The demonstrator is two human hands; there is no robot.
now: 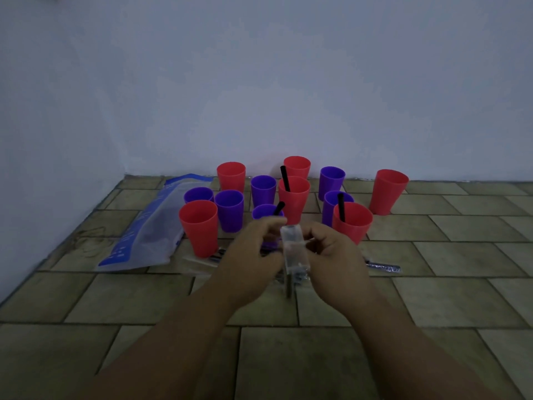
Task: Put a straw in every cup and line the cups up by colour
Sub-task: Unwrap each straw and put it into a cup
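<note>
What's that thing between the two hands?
A clear straw wrapper, a bit blurred. The left hand and the right hand both pinch it from either side. The head view shows this.

Motion blur smears the left grip (253, 249), the right grip (331, 252) and the clear plastic straw wrapper (294, 249) held between them; its contents can't be made out. Both forearms are cut by the bottom edge. The left grip hides the lower half of the near purple plastic cup (264, 212). Both grips cover most of the wrapped straws on the tiled floor (383, 267). The front-right red plastic cup (353, 223) hides much of the purple cup behind it (328, 206). Print on the blue-and-clear plastic bag (144, 226) is too small to read.
</note>
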